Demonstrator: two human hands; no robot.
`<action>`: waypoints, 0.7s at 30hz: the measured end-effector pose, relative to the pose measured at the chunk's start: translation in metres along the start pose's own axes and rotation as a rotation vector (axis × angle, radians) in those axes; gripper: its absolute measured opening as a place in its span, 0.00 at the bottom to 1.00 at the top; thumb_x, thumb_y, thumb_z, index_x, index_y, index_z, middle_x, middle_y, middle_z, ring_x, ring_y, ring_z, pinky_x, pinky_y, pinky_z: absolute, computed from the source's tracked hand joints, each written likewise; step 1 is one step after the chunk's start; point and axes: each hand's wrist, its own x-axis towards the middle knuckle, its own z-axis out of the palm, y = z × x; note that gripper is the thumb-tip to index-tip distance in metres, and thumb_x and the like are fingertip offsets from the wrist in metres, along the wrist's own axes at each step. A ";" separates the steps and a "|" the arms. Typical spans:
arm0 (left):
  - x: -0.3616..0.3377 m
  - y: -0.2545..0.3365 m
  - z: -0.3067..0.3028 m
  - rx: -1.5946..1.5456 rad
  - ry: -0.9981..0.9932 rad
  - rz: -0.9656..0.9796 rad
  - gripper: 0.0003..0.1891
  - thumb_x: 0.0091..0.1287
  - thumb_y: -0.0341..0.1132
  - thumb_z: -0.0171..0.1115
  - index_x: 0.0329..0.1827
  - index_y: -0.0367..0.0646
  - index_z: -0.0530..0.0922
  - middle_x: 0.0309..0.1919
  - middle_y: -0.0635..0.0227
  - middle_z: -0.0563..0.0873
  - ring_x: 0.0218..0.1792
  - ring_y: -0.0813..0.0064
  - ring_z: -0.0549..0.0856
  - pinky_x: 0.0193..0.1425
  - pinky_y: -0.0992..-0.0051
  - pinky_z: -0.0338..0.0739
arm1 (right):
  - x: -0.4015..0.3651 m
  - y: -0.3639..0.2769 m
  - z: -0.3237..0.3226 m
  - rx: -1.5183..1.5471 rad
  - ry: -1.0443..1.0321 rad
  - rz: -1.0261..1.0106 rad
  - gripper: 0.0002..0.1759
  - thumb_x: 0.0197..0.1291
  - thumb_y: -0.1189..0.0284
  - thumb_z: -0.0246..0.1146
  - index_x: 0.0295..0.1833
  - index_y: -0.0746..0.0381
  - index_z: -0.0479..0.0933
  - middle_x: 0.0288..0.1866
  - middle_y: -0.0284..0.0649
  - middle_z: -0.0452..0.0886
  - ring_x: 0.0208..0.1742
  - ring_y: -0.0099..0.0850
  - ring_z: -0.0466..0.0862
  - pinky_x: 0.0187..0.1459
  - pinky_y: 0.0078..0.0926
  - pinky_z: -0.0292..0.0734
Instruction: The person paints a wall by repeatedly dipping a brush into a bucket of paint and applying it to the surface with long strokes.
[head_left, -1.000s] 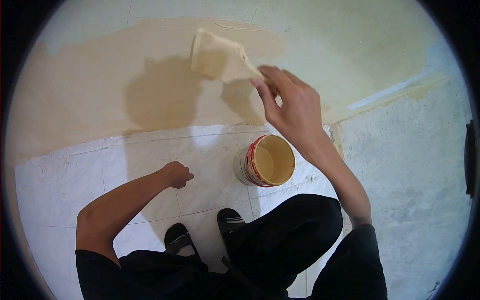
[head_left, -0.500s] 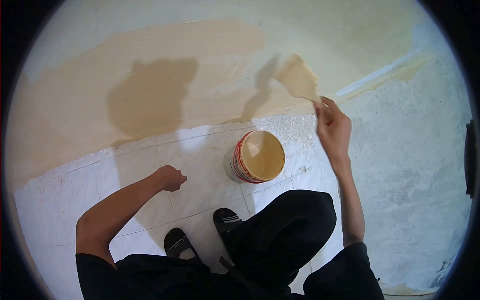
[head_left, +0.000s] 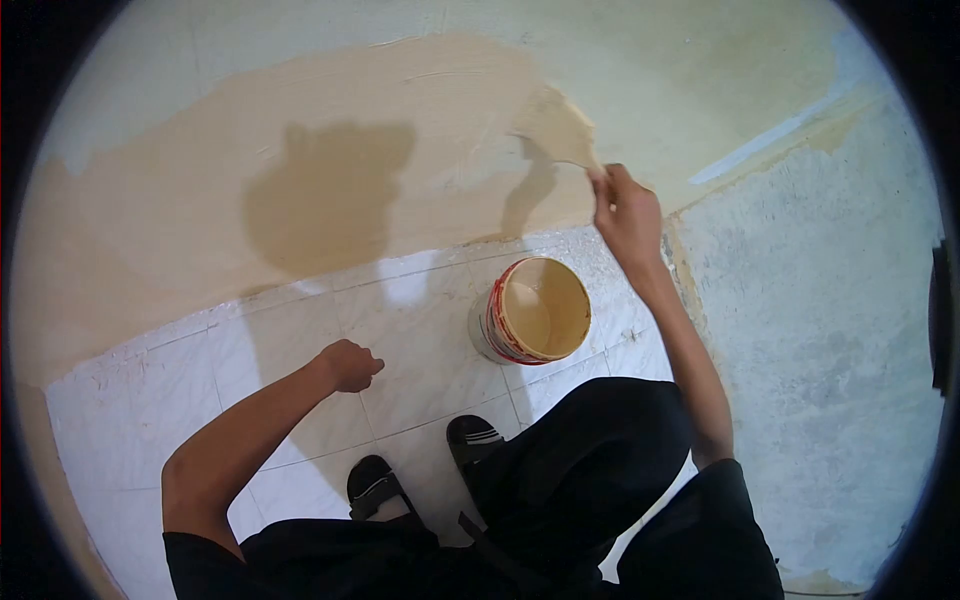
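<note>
My right hand [head_left: 632, 222] is closed round the handle of a wide paint brush [head_left: 562, 128]. The brush's bristles are coated in beige paint and lie at the wall, over the edge of the beige patch. Curled into a fist, my left hand [head_left: 352, 366] hangs above the tiles with nothing showing in it. Between the two hands stands a paint bucket [head_left: 490, 335] with a red, paint-smeared rim; beige paint shows inside it.
The wall [head_left: 180, 180] carries a broad beige coat, with paler green wall above it. To the right is a rough grey-blue wall [head_left: 830, 330]. White tiles [head_left: 150, 420] cover the floor, and my sandalled feet [head_left: 375, 487] stand close to the bucket.
My right hand has moved the brush left and slightly up along the wall. The whole view has shifted a little, and my left hand remains a fist.
</note>
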 end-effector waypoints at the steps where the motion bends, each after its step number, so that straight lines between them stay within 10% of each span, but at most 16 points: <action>1: 0.002 -0.001 -0.001 0.008 -0.001 0.011 0.13 0.61 0.38 0.53 0.45 0.44 0.77 0.31 0.54 0.84 0.36 0.54 0.85 0.41 0.57 0.78 | -0.005 0.014 -0.007 -0.060 0.016 0.044 0.13 0.65 0.66 0.57 0.32 0.63 0.71 0.19 0.49 0.76 0.22 0.50 0.78 0.22 0.42 0.70; 9: 0.012 -0.004 -0.006 0.008 -0.011 0.009 0.13 0.61 0.38 0.52 0.45 0.45 0.76 0.33 0.54 0.84 0.37 0.54 0.85 0.41 0.57 0.79 | -0.030 0.021 -0.044 0.545 -0.098 0.546 0.13 0.67 0.70 0.53 0.38 0.71 0.72 0.16 0.47 0.71 0.18 0.31 0.76 0.21 0.36 0.66; 21: 0.003 -0.005 0.002 0.007 -0.030 0.005 0.12 0.60 0.36 0.50 0.43 0.43 0.77 0.35 0.55 0.85 0.39 0.55 0.85 0.42 0.59 0.79 | -0.043 -0.057 -0.024 0.268 -0.210 0.284 0.12 0.61 0.76 0.54 0.48 0.71 0.71 0.23 0.55 0.77 0.25 0.51 0.79 0.26 0.43 0.71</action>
